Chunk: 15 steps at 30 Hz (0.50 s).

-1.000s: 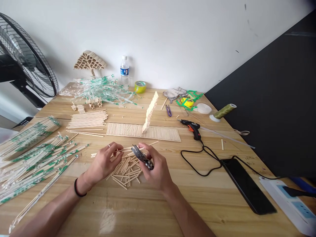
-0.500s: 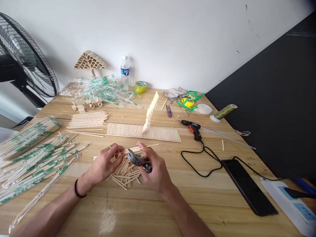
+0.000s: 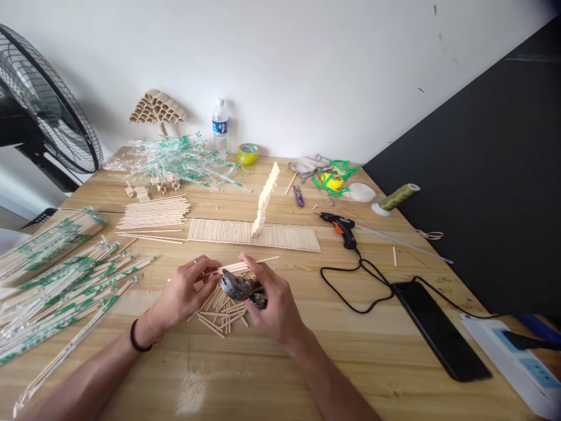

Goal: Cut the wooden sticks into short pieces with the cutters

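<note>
I hold the pliers (image 3: 235, 286) in my right hand (image 3: 278, 301), fingers closed around the handles; my left hand (image 3: 186, 289) pinches thin sticks (image 3: 236, 268) at the tool's 12 o'clock, apparently to steady them. Short pieces (image 3: 219, 310) lie on the counter (image 3: 245, 374) at 7 o'clock, probably for easy reach. Farther off at 12 o'clock, the bottle's (image 3: 220, 140) blue label (image 3: 220, 127) is too small to read.

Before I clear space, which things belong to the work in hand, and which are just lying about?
Likely in the job: hand tool, in the right hand; stick, in the left hand; short sticks below; long sticks; possibly glue gun.
Likely just lying about: phone; bottle; tape.
</note>
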Available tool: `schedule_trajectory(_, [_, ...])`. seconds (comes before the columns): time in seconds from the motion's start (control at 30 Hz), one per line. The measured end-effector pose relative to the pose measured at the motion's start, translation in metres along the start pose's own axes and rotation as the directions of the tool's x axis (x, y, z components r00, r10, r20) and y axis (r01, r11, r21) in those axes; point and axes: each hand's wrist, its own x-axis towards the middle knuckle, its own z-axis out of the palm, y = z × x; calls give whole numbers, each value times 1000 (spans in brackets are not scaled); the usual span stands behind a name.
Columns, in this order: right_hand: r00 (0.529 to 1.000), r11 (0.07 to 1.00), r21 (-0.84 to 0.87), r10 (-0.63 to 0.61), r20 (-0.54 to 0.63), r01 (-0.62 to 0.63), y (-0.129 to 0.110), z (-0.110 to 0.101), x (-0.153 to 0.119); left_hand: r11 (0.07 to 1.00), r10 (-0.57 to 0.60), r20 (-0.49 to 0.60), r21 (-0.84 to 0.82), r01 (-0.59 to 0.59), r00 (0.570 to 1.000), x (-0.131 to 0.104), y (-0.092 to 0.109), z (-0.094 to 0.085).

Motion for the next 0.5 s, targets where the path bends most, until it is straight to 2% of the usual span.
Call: schedule_trajectory(0.5, [1000, 1000, -21, -11, 29, 12, -1, -1, 1, 996, -46, 31, -75, 48, 998, 4, 7, -6])
